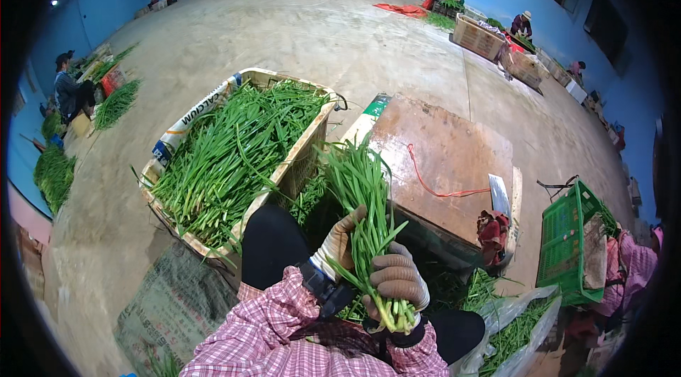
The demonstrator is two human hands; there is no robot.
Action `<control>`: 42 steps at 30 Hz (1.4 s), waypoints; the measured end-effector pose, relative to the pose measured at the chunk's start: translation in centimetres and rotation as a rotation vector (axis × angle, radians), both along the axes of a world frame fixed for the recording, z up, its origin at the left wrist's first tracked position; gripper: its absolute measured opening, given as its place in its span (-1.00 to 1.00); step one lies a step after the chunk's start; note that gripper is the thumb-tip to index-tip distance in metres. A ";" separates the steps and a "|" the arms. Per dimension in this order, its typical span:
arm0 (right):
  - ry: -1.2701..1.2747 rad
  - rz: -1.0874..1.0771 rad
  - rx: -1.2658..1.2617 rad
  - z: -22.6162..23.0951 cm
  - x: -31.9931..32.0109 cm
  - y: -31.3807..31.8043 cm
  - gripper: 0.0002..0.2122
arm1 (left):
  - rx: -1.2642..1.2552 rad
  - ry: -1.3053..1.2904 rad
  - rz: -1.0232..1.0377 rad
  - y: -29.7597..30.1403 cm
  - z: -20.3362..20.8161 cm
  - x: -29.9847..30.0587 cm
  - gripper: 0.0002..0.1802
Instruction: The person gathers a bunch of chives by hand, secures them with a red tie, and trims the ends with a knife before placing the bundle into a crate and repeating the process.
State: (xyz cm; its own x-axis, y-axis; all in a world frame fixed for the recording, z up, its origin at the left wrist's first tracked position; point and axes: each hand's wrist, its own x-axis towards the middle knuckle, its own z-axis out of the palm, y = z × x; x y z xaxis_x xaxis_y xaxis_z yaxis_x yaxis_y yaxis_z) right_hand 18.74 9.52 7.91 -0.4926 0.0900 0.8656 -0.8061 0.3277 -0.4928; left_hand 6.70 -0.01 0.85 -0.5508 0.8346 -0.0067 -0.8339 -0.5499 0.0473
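Observation:
A bunch of long, flat-leaved greens (362, 196), chive-like, stands tilted in front of me with its pale cut stalk ends pointing down toward my lap. My right hand (399, 278), in a white and tan work glove, is wrapped round the lower stalks. Against the left side of the same bunch, higher up, my gloved left hand (340, 244) is closed, its thumb along the leaves; its other fingers are partly hidden. To the left, a pale plastic crate (305, 139) is heaped with loose greens (237, 150) of the same kind.
A brown board (443, 164) with a red string and a small blade-like metal piece (499, 195) lies ahead right. Beside me are a green crate (562, 249), a clear plastic bag (496, 317) of greens and a dark sack (174, 313). Several people sit along the walls.

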 end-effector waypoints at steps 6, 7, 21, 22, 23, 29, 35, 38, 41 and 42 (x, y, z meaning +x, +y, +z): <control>-0.304 -0.127 0.478 2.0 3.8 2.6 -0.36 | -0.304 0.184 0.018 -2.1 6.1 -0.6 -0.67; -0.487 -0.170 0.623 1.7 4.7 4.5 -0.29 | -0.297 0.273 0.015 -2.3 6.9 -0.9 -0.64; -0.709 0.213 -0.362 8.7 -11.3 8.4 -0.58 | -0.734 1.437 0.358 4.1 12.8 -8.2 -0.15; -0.684 0.151 -0.285 11.2 -11.2 8.4 -0.59 | -0.777 1.613 0.285 5.5 14.9 -9.8 -0.10; -0.691 0.150 -0.299 12.3 -11.7 8.6 -0.59 | -0.499 1.588 0.440 4.3 18.0 -8.0 -0.31; -0.534 0.191 -0.317 9.6 -15.8 10.3 -0.58 | -0.556 1.723 0.428 6.7 16.5 -13.1 0.15; -0.605 0.216 -0.315 7.2 -16.9 10.9 -0.55 | -0.471 1.441 0.277 7.1 11.5 -13.8 0.13; -0.690 0.205 -0.275 6.4 -17.7 11.1 -0.51 | -0.596 1.456 0.274 6.7 11.1 -14.1 -0.02; -0.755 0.130 -0.201 6.7 -17.2 10.1 -0.57 | -0.693 1.707 0.388 7.7 8.4 -15.6 -0.20; -0.708 0.051 -0.166 6.4 -16.6 10.1 -0.57 | -0.714 1.716 0.356 7.2 9.5 -14.3 -0.24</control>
State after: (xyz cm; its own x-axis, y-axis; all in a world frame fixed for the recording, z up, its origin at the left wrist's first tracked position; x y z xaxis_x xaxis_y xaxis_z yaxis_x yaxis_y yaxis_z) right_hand 2.16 19.65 14.35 -0.9364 0.1549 0.3150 -0.2881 0.1739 -0.9417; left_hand -7.59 7.20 10.35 -0.4588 0.7855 0.4154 0.4896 -0.1667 0.8559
